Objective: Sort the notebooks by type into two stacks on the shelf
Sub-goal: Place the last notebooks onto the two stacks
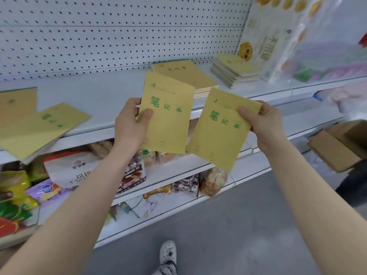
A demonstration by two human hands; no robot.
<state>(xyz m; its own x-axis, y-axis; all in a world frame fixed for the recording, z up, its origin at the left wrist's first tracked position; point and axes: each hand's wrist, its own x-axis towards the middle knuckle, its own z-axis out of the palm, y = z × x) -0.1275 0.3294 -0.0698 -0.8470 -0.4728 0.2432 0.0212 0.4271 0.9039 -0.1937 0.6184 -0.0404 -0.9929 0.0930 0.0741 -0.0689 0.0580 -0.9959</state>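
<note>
Notebooks in hand: two thin yellow-tan paper-covered notebooks with green characters, held before the white metal shelf [111,90]. Left hand [130,126] pinches left notebook [166,118] at its side edge; right hand [264,124] pinches right notebook [220,130] likewise. Judged light, floppy, slippery: grip near the spine.

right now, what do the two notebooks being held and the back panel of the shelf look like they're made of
Left notebook and right notebook: thin paper or light card covers, matte yellowish tan with green print. They show no shine and have thin edges. Back panel: probably white-painted metal pegboard, going by its even rows of small holes and smooth, flat finish, though plastic can't be ruled out.
</note>
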